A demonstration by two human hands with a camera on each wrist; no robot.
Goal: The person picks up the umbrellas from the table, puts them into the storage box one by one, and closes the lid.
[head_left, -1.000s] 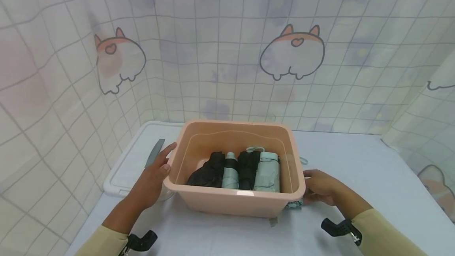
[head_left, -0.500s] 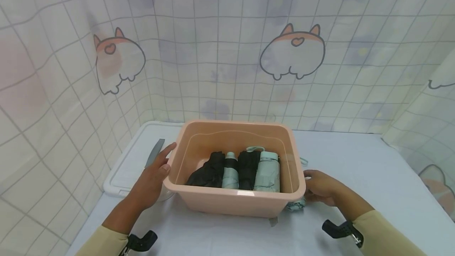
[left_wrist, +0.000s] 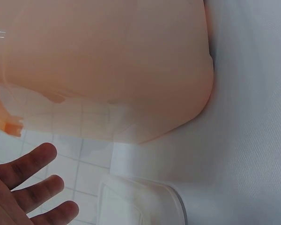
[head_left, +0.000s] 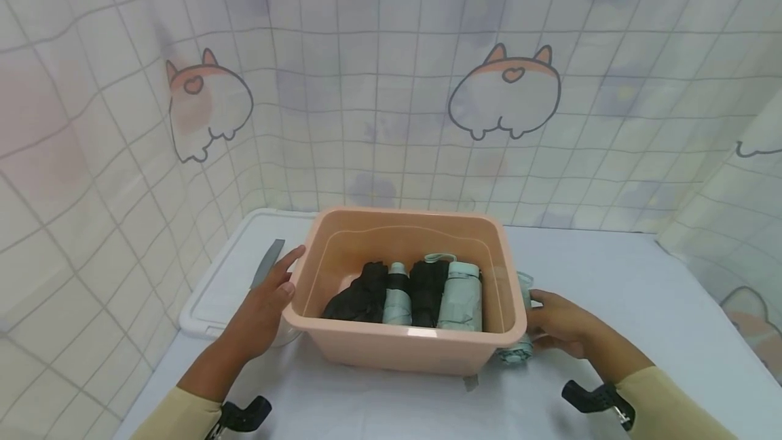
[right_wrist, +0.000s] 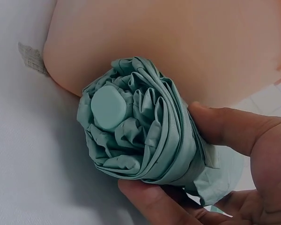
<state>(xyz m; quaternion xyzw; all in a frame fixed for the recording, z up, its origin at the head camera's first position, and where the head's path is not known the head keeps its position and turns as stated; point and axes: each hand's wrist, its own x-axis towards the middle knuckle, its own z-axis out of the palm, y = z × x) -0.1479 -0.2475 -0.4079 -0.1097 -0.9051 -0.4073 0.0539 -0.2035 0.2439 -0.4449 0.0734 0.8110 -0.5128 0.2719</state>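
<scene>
A peach plastic basin [head_left: 397,347] stands on the table. Inside lie a black folded umbrella [head_left: 359,299], a slim mint one with a black band [head_left: 398,305], another black bundle [head_left: 424,296] and a thicker mint umbrella [head_left: 461,301]. My left hand [head_left: 259,311] is at the basin's left rim, its fingers extended in the left wrist view. Against the basin's right side, my right hand [head_left: 561,326] holds a rolled mint-green umbrella [right_wrist: 145,126] between thumb and fingers, its round end cap towards the right wrist camera. The basin hides part of it in the head view.
Behind my left hand, a white lidded board or box [head_left: 214,290] lies on the table, with a grey blade-like strip [head_left: 267,263] on it. A piece of grey tape [head_left: 471,382] sticks out below the basin. A patterned curtain [head_left: 391,87] surrounds the white table [head_left: 599,270].
My right hand has shifted slightly right, and more of the mint-green umbrella shows beside the basin. My left hand and the basin stay in place.
</scene>
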